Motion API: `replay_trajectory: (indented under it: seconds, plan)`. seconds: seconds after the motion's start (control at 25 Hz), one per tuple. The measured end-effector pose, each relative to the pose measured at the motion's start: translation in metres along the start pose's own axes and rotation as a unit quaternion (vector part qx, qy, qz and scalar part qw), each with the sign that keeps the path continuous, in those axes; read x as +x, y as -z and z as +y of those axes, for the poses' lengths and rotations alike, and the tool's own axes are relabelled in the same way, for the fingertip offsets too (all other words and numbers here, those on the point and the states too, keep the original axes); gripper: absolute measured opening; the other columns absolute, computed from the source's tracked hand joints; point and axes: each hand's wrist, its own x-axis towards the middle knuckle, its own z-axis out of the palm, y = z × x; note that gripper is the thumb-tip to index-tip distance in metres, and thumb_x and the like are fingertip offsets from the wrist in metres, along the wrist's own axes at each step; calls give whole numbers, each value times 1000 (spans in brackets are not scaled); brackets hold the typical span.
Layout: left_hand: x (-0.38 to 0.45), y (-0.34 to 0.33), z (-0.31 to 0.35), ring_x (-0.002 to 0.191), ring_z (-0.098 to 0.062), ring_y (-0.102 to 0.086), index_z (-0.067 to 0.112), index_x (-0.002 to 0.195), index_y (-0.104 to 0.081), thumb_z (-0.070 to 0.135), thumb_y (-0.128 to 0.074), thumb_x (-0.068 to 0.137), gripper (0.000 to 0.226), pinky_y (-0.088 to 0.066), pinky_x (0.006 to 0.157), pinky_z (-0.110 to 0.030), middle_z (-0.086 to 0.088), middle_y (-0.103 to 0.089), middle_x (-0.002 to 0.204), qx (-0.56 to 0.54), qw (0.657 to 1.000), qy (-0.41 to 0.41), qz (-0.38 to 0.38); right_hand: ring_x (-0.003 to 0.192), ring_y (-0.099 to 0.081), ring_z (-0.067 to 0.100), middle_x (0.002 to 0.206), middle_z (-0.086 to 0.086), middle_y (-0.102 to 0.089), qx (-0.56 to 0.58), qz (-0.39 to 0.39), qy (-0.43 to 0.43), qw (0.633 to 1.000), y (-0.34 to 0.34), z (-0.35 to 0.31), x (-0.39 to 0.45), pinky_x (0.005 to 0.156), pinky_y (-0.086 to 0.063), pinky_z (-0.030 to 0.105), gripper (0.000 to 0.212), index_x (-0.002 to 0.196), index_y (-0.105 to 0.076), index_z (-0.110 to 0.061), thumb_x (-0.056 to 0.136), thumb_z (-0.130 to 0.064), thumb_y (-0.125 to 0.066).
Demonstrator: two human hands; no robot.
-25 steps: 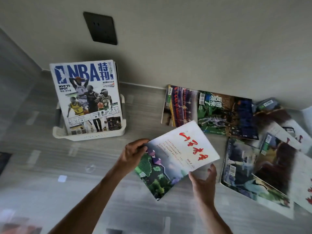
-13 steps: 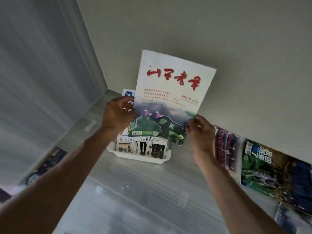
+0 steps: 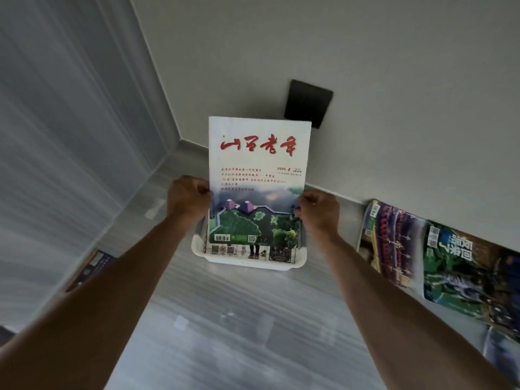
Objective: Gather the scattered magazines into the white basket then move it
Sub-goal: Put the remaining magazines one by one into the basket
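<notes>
I hold a white magazine with red brush lettering and a green landscape (image 3: 257, 178) upright over the white basket (image 3: 247, 264), which stands on the floor by the wall. My left hand (image 3: 189, 196) grips its left edge and my right hand (image 3: 318, 211) grips its right edge. Its lower edge hangs just above or inside the basket's opening; I cannot tell which. Behind it, the bottom strip of the NBA magazine (image 3: 250, 252) shows inside the basket. Scattered magazines lie on the floor at the right, among them a dark red one (image 3: 391, 243) and a green one (image 3: 461, 268).
A black wall plate (image 3: 308, 103) sits on the wall above the basket. The room's corner and a pale left wall (image 3: 70, 136) are close by. One more magazine or book (image 3: 92, 266) lies by the left wall. Grey wood-look floor (image 3: 239, 333) stretches in front.
The white magazine went from flat over the floor to upright, then travelled to the basket and came lower over it. My view swung left toward the corner.
</notes>
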Motion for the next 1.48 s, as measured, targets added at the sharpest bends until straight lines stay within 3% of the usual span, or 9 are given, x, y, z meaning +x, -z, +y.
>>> replay_trajectory:
  seconds: [0.2,0.4,0.48,0.56,0.64,0.76,0.92,1.2,1.48]
  plan:
    - [-10,-12,-26,72,-28,-73,9,88,-76,11,-69,85,8,-62,63,-33,-14,-75,104,35,998,-1,-54,53,-68,19,54,3,-70,-54,8,14,998,-9,22,-19,59,-59,35,27,60,-75,-14,78,-5,-57]
    - [-24,-16,-26,72,-29,-72,8,90,-70,20,-65,89,13,-57,54,-27,-16,-73,107,53,997,-48,-26,56,-70,18,59,1,-72,-16,15,-39,999,-9,23,-19,59,-58,31,21,64,-75,-15,79,-7,-63]
    - [-43,-22,-18,93,-35,-69,11,110,-60,21,-65,88,25,-60,64,-37,-16,-66,120,48,993,-101,37,69,-73,18,74,0,-75,98,37,-114,988,0,32,-29,67,-62,38,11,78,-74,-19,80,-10,-69]
    - [-75,-44,0,120,-37,-56,11,131,-48,8,-64,87,47,-57,84,-49,-17,-54,137,7,976,-211,47,83,-72,17,92,-2,-75,145,82,-153,974,23,68,-49,77,-61,34,20,92,-72,-23,81,-8,-65]
    - [-116,-70,26,135,-31,-42,6,141,-41,-1,-57,87,56,-45,103,-50,-18,-47,145,4,938,-346,26,92,-68,14,105,0,-74,84,90,-155,980,55,117,-75,78,-54,19,26,101,-71,-20,82,-6,-60]
    - [-174,-119,71,145,-27,-27,19,152,-20,2,-53,84,77,-30,116,-45,-11,-30,157,68,881,-448,-139,104,-65,18,118,2,-69,-106,110,-137,979,112,179,-89,83,-53,27,30,113,-65,-19,86,-8,-58]
    - [-207,-179,93,150,-22,-7,31,152,7,11,-51,90,88,-16,122,-44,-4,-6,163,115,869,-429,-220,113,-56,24,133,4,-56,-291,86,-60,951,162,212,-59,85,-55,39,43,127,-52,-17,85,-11,-60]
    - [-219,-230,96,150,-24,2,31,148,18,22,-49,94,86,-1,121,-46,-6,4,163,177,868,-391,-251,107,-56,26,127,7,-56,-427,102,-17,898,212,263,-35,89,-50,39,39,130,-48,-13,92,-14,-56]
    - [-237,-239,102,150,-23,-2,32,148,13,27,-49,94,82,-5,122,-45,-5,-2,163,139,889,-358,-249,67,-59,12,90,3,-67,-298,111,30,948,225,253,-44,60,-51,23,10,95,-63,-9,94,-5,-54]
